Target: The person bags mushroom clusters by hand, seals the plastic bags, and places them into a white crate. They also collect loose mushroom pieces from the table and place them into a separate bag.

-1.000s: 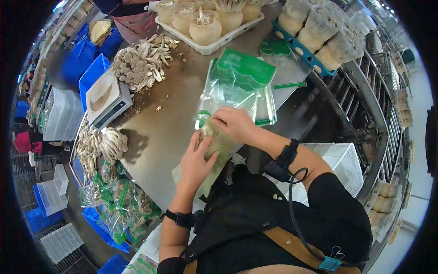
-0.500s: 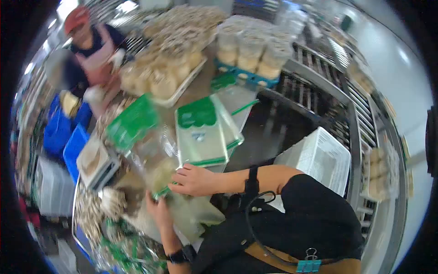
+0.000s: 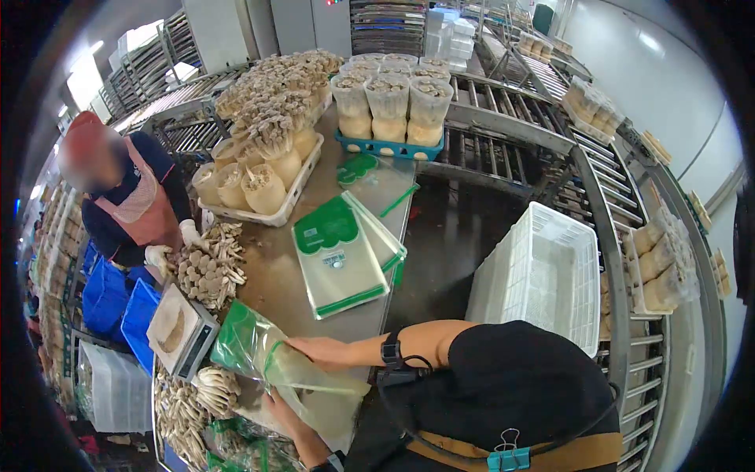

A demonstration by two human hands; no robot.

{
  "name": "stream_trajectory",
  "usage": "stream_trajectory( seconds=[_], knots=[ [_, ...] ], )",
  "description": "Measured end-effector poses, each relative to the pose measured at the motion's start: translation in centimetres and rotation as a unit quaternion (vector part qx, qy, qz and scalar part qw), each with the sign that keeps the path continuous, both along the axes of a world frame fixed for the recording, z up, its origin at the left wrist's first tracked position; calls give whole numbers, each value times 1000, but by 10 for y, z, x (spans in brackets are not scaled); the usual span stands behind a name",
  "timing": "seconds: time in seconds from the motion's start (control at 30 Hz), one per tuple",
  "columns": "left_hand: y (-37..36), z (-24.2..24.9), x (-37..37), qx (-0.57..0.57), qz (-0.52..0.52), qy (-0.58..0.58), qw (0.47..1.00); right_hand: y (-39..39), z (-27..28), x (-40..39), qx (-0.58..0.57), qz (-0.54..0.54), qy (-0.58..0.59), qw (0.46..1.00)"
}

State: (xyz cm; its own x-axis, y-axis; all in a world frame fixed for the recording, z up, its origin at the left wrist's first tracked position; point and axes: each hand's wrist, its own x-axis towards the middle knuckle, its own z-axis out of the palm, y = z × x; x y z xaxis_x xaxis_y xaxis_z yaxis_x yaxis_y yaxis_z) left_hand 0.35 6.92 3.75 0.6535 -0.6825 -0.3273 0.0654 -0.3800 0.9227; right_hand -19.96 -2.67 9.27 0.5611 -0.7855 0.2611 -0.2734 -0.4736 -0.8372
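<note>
A clear plastic bag with a green printed end (image 3: 236, 338) is held low over the near left of the table. My right hand (image 3: 321, 352) grips it by the green-striped edge, fingers partly covered by the film. From below, my left hand (image 3: 285, 413) pinches the same bag, its fingertips mostly hidden. Beneath both hands spreads a pale translucent sheet or bag (image 3: 334, 405). A bunch of pale mushrooms (image 3: 216, 391) lies just left of the held bag. Flat green-and-clear bags (image 3: 342, 271) are stacked beyond my right hand.
A scale (image 3: 182, 332) stands at the left beside blue bins (image 3: 141, 318). Across the table a person in a pink apron (image 3: 145, 212) handles mushrooms (image 3: 208, 275). Crates of mushroom blocks (image 3: 259, 185) sit behind. A white basket (image 3: 543, 275) stands right, near roller conveyors (image 3: 629, 236).
The held bag has swung down and nearer, its green end now beside the scale. Both hands have moved lower in view. The view has shifted, and the person opposite reaches for mushrooms.
</note>
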Motion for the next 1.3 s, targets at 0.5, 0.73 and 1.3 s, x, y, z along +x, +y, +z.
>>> stream_trajectory(
  seconds=[0.5,0.73,1.3],
  knots=[
    [59,-26,-26,-163,28,414,895,-31,-23,25,10,85,90,992],
    [51,55,38,19,-28,-54,998,-48,72,19,-57,102,53,992],
    [27,143,-6,-168,-156,-182,956,-55,18,-4,86,249,24,964]
  ],
)
